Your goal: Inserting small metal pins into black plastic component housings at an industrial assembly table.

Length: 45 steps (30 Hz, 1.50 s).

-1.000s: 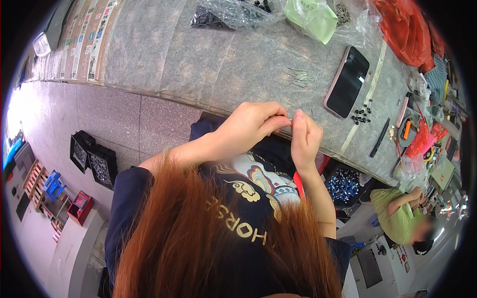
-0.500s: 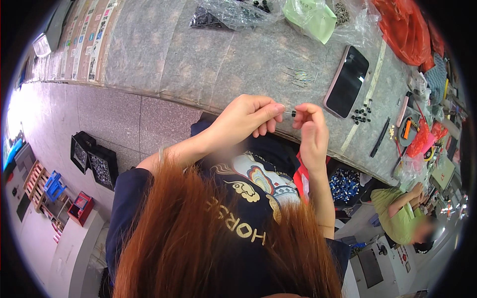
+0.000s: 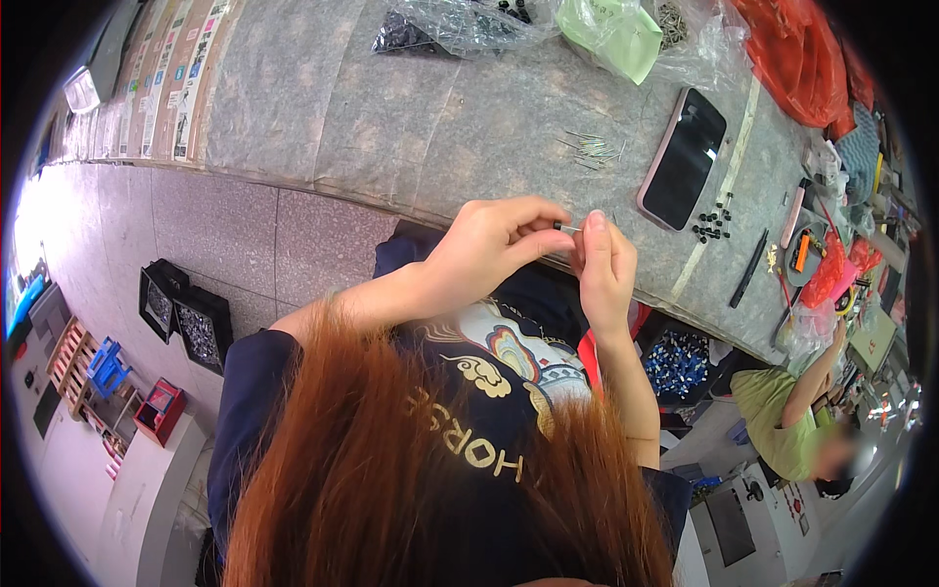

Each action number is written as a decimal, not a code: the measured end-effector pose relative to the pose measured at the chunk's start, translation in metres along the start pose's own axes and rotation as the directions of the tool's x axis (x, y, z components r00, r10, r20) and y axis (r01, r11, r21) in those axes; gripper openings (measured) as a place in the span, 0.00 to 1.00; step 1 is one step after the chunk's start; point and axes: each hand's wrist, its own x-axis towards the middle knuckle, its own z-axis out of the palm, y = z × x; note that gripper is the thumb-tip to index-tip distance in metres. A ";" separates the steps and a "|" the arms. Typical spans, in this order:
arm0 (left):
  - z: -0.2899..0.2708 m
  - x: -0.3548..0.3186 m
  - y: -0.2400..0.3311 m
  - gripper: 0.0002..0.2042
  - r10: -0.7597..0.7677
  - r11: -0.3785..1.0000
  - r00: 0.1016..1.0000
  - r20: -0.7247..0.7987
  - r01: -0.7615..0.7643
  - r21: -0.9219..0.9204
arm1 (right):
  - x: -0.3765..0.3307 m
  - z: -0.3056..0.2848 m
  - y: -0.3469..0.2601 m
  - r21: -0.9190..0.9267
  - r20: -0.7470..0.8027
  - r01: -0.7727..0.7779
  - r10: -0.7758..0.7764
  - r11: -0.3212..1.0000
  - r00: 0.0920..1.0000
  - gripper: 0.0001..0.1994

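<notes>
Over the table's near edge my two hands meet, fingertips almost touching. Between the thumb and fingers of my left hand is a small black cap-like piece. A thin silvery metal pin runs from it to my right hand, whose thumb and forefinger pinch its other end. Whether the black piece sits fully on the pin is too small to tell. On the table beyond lies a loose heap of similar thin pins. Several small black pieces are scattered right of my hands.
A phone lies beyond my right hand, with a black pen farther right. Plastic bags with small parts and a green paper are at the back. Black bins stand on the floor at left. A co-worker in green sits at right.
The black piece was by my right fingertips and is now at my left ones, with the pin reaching to my right hand. My hands have drawn closer together. The co-worker's arm has moved.
</notes>
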 end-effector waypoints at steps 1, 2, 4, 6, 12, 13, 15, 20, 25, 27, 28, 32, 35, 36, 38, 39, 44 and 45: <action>-0.002 0.001 0.003 0.10 -0.206 0.957 0.975 0.082 0.219 -0.190 | 0.000 -0.001 0.001 -0.092 -0.018 0.076 -0.078 0.993 0.997 0.14; -0.004 0.002 0.005 0.11 -0.382 0.832 0.902 0.200 0.430 -0.350 | 0.000 -0.001 0.002 -0.185 -0.028 0.150 -0.157 0.971 0.987 0.13; -0.008 0.005 0.003 0.12 -0.388 0.785 0.878 0.279 0.474 -0.398 | -0.002 0.000 -0.002 -0.284 -0.008 0.228 -0.240 0.932 0.971 0.12; -0.011 0.007 0.002 0.13 -0.388 0.733 0.850 0.357 0.519 -0.439 | -0.002 0.002 -0.007 -0.376 0.023 0.303 -0.318 0.876 0.948 0.11; -0.011 0.006 0.010 0.11 -0.385 0.672 0.840 0.381 0.539 -0.508 | 0.003 -0.001 -0.006 -0.505 0.126 0.581 -0.611 0.639 0.781 0.09; -0.012 0.005 0.013 0.09 -0.357 0.789 0.886 0.297 0.456 -0.412 | 0.001 0.000 -0.007 -0.437 0.101 0.500 -0.512 0.748 0.853 0.10; -0.010 0.003 0.007 0.07 -0.312 0.880 0.925 0.216 0.367 -0.301 | 0.000 0.001 -0.005 -0.368 0.087 0.403 -0.401 0.838 0.912 0.10; -0.009 0.004 0.008 0.06 -0.093 0.980 0.990 0.102 0.109 -0.167 | -0.003 -0.003 -0.005 -0.060 0.118 0.072 -0.064 0.996 0.991 0.14; -0.013 0.006 0.004 0.06 -0.351 0.656 0.839 0.416 0.537 -0.530 | 0.004 -0.001 -0.011 -0.473 0.078 0.575 -0.618 0.668 0.782 0.13; -0.010 0.004 0.004 0.07 -0.343 0.584 0.823 0.453 0.564 -0.583 | 0.002 -0.002 -0.006 -0.515 0.121 0.620 -0.666 0.592 0.736 0.13; -0.008 0.003 0.005 0.07 -0.245 0.862 0.934 0.262 0.333 -0.381 | 0.001 -0.001 -0.004 -0.413 0.039 0.397 -0.419 0.820 0.907 0.11; -0.008 0.004 0.005 0.07 -0.248 0.934 0.952 0.178 0.284 -0.215 | 0.001 -0.006 -0.005 -0.177 0.088 0.027 -0.011 0.984 0.996 0.09; -0.013 0.007 0.002 0.06 -0.374 0.745 0.871 0.318 0.486 -0.457 | 0.001 0.003 -0.012 -0.440 0.038 0.461 -0.497 0.770 0.867 0.13; -0.012 0.007 0.001 0.06 -0.374 0.745 0.871 0.318 0.487 -0.457 | 0.000 0.002 -0.010 -0.440 0.038 0.461 -0.496 0.771 0.867 0.13; -0.012 0.007 0.001 0.06 -0.356 0.734 0.860 0.367 0.500 -0.460 | 0.000 0.000 -0.005 -0.490 0.096 0.511 -0.539 0.706 0.837 0.16; -0.010 0.005 0.000 0.06 -0.357 0.733 0.859 0.366 0.501 -0.461 | 0.000 -0.002 -0.004 -0.489 0.097 0.511 -0.538 0.707 0.837 0.16; -0.013 0.004 0.007 0.08 -0.300 0.900 0.933 0.199 0.346 -0.264 | -0.001 -0.012 0.002 0.160 0.269 -0.172 0.124 0.972 0.955 0.15; -0.014 0.004 0.009 0.08 -0.301 0.900 0.933 0.197 0.346 -0.265 | -0.001 -0.010 0.001 0.160 0.272 -0.172 0.124 0.972 0.954 0.15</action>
